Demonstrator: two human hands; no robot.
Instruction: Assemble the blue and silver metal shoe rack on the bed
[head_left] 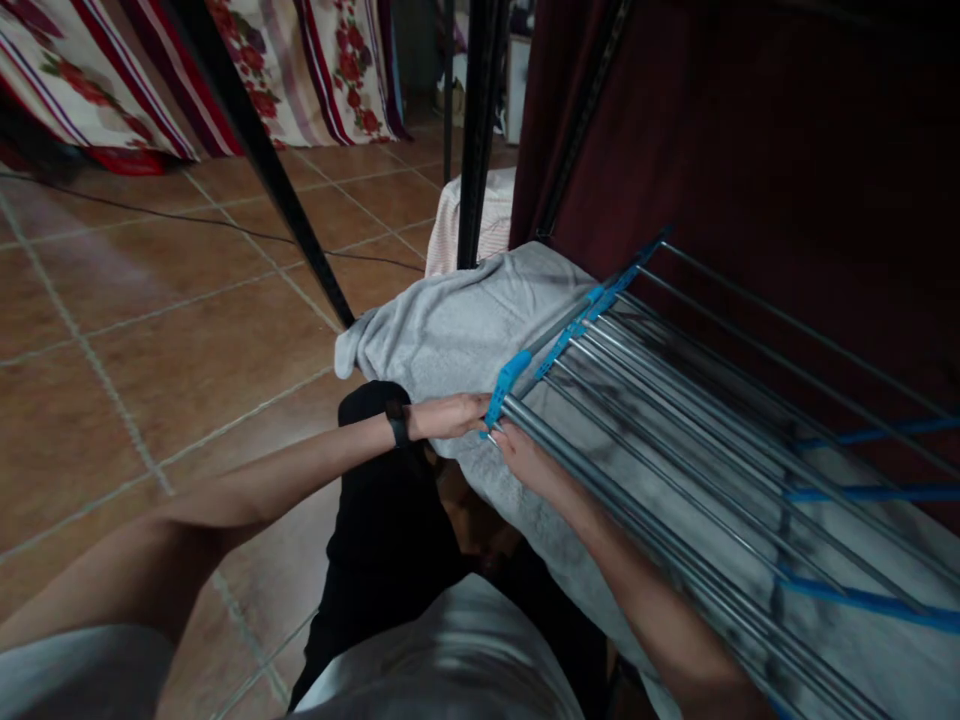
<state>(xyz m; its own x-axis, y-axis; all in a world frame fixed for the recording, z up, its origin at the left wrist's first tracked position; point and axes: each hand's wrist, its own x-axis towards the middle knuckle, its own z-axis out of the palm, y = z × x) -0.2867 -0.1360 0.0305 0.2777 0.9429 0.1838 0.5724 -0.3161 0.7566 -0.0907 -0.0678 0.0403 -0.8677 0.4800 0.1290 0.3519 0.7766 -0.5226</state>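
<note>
A metal drying rack (pixel 675 400) with grey rods and blue plastic joints lies over a grey towel (pixel 457 320). My left hand (pixel 448 415), with a black band on its wrist, rests at the rack's near corner beside the blue end piece (pixel 504 385); its fingers are curled against the towel there. Just under the outermost rod, my right hand (pixel 525 460) has its fingers closed around the towel's edge or the rod; I cannot tell which.
Brown tiled floor (pixel 150 330) spreads to the left, crossed by a thin black cable (pixel 187 218). A black slanted pole (pixel 270 170) and upright black poles (pixel 480 130) stand behind the towel. Dark red fabric (pixel 750 150) hangs at right. Flowered striped cloth (pixel 300 60) hangs at the back.
</note>
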